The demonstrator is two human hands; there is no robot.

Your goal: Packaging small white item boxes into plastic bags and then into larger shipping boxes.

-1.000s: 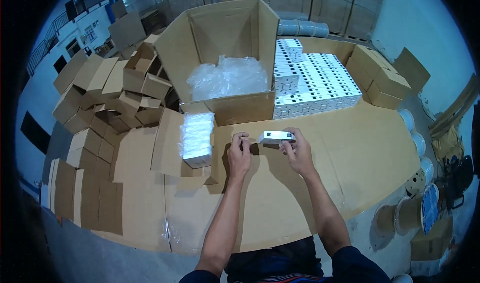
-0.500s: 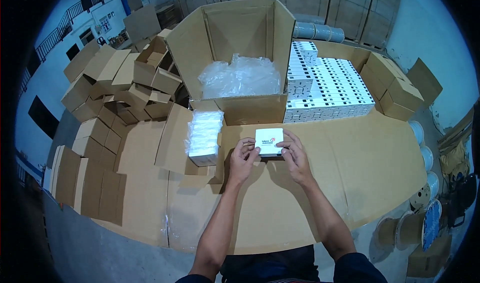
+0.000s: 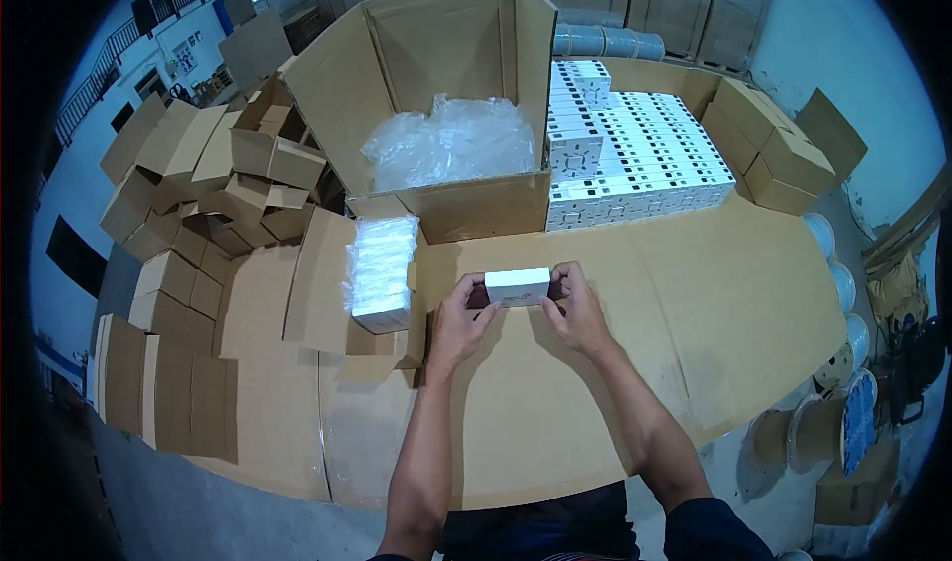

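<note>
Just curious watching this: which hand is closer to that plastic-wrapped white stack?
Left. The left hand grips the small white box just right of the wrapped stack; the right hand holds the box's far end.

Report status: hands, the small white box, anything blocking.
Left hand and right hand both grip small white box, just above cardboard-covered table. Shrink-wrapped stack sits left, apart. Nothing blocking.

Small white box [image 3: 517, 286] turned: a second ago long narrow side up, half a second ago broad square face up, now narrower white side up again, darker part showing beneath. Left hand [image 3: 460, 321] and right hand [image 3: 574, 313] shifted grip, now pinching box ends from either side, fingers curled at ends. Box held a little nearer table's front edge than before.
</note>
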